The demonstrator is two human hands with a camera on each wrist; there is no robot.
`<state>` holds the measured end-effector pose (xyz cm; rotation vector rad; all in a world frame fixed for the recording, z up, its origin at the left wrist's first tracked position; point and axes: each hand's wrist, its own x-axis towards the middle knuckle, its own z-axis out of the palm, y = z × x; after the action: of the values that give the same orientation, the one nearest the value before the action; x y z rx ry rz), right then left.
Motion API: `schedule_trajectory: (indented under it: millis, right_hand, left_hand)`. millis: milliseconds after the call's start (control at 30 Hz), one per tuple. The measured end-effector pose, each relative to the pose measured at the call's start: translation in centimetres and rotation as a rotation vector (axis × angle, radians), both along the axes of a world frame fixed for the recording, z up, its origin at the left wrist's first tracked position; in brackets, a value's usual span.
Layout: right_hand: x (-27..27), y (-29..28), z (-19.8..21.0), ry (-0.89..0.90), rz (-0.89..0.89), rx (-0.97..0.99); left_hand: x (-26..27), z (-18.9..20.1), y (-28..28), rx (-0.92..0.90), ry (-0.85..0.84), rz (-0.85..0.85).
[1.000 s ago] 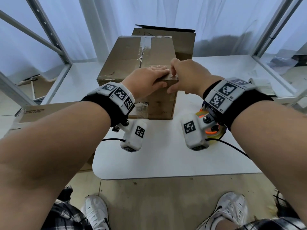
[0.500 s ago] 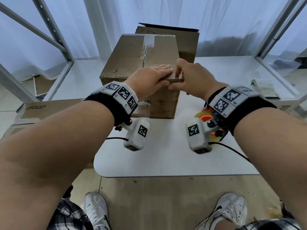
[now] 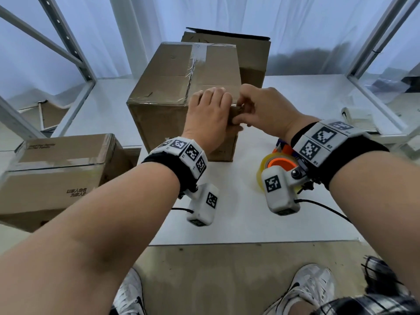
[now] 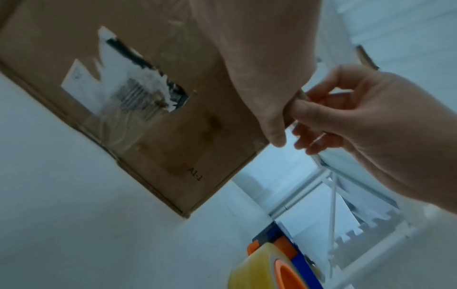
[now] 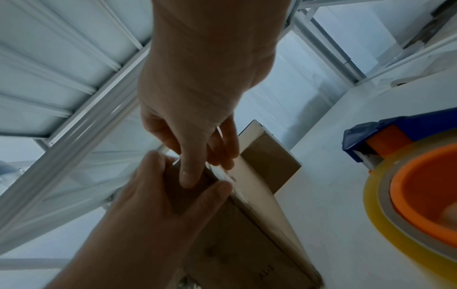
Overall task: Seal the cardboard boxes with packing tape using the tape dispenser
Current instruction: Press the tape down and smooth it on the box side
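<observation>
1. A brown cardboard box [image 3: 181, 92] is stood on the white table [image 3: 250, 219], with clear packing tape [image 3: 193, 64] run along its top seam.
2. The box's near right top corner is covered by both hands, which meet there.
3. The left hand [image 3: 208, 117] is laid over that corner, its fingers spread flat on the top panel and its thumb pressed down the near side face, as is seen from the left wrist view.
4. The right hand [image 3: 266, 110] is held just beside the corner, with thumb and curled fingers closed in a pinch at the box's edge; a thin clear strip appears to be pinched, but this cannot be told for certain.
5. A torn white label [image 4: 123, 86] is seen on the box's near side face, below and left of the left hand.
6. The tape dispenser [image 3: 280, 161], orange and blue with a yellowish tape roll, is lain on the table near the box's right side, under the right wrist and untouched by either hand.
7. A second cardboard box [image 3: 252, 53], its top flap open, is stood directly behind the first.
8. A third cardboard box [image 3: 59, 169] is placed to the left, lower than the tabletop.
</observation>
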<state>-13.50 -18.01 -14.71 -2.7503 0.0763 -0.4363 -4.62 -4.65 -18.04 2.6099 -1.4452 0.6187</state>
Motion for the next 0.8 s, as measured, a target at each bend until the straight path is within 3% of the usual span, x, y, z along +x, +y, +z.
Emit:
schedule_trajectory:
  millis: [167,300,433,567,733,800]
  right_hand:
    - [0.1,-0.6,-2.3,-0.148,-0.032,0.201]
    - [0.9,0.5,-4.5,-0.268,-0.109,0.532]
    - [1.0,0.8,-5.5,-0.213,-0.127,0.461]
    - [1.3,2.4,-4.3,-0.206,-0.193,0.341]
    - [2.3,5.2,-3.8,-0.035,-0.189,0.051]
    - [2.3,5.1,-4.2,-0.021,-0.223,0.096]
  left_hand:
    - [0.8,-0.2,0.7,0.058,-0.04,-0.091]
    - [1.4,0.6,2.1,0.136,0.031,-0.182]
    - [2.5,2.4,3.4,0.075,0.173,-0.23]
    - [3.7,2.2,4.7,0.214,0.167,0.009]
    - [5.3,2.8,5.5,0.228,0.255,-0.056]
    - [7.2,3.0,7.5,0.239,0.325,0.101]
